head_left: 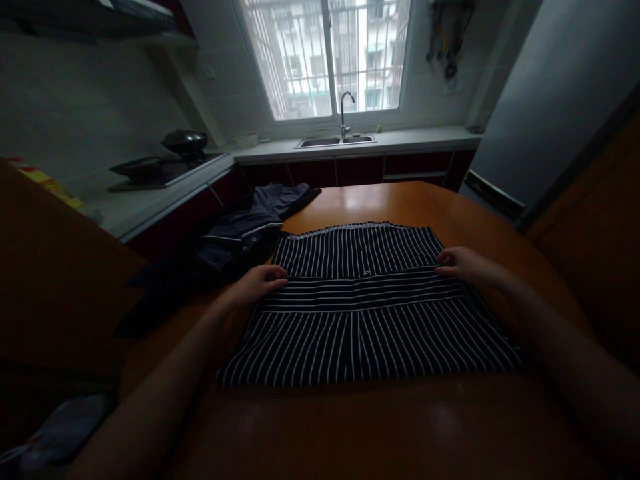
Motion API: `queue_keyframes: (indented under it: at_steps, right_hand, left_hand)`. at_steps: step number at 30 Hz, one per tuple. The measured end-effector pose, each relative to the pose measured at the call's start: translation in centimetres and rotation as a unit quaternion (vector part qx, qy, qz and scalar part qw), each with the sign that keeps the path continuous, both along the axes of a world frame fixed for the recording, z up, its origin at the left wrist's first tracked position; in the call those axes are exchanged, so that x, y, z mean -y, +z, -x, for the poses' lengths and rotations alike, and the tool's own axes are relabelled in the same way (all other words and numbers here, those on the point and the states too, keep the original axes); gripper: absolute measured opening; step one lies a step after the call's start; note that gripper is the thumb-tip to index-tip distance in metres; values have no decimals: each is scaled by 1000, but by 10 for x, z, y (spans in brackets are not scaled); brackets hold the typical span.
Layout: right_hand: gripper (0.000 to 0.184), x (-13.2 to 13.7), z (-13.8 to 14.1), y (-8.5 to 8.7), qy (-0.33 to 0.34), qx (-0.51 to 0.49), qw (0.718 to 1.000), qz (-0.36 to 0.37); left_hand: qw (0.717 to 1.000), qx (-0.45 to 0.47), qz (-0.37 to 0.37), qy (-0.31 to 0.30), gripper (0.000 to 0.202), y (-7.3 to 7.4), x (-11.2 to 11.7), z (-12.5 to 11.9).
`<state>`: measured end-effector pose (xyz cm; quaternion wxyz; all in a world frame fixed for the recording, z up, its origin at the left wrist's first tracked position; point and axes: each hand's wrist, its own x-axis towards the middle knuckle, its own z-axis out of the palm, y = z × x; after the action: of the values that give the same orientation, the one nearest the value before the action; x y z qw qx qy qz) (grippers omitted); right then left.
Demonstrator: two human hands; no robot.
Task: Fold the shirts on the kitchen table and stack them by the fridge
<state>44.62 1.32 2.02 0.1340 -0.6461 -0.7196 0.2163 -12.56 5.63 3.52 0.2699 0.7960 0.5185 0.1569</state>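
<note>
Orange table [370, 197], striped garment [353, 290], kitchen counter [420, 135], barred window [300, 63]

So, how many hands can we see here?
2. The left hand is at the left edge of the striped garment, and the right hand is at its right edge. No others show.

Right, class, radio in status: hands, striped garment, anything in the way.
Left hand, right hand: pinching opposite edges of the striped garment. Garment spread on wooden table. Dark clothes piled to its left, not on top.
</note>
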Motion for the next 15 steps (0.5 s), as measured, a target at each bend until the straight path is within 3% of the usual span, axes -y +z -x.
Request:
queue_keyframes:
  at_steps: [4, 10, 15]
  right_hand:
    - [24, 4, 8, 6, 0, -67, 997, 24]
    - [23, 9, 4, 22, -68, -185, 980, -26]
    - [15, 4, 11, 11, -88, -181, 978, -59]
  left_hand:
    - [1000, 10, 22, -5, 42, 5, 7, -7]
    - [993, 77, -60, 59, 46, 17, 11, -12]
    - [990, 63, -98, 78, 47, -1, 6, -18]
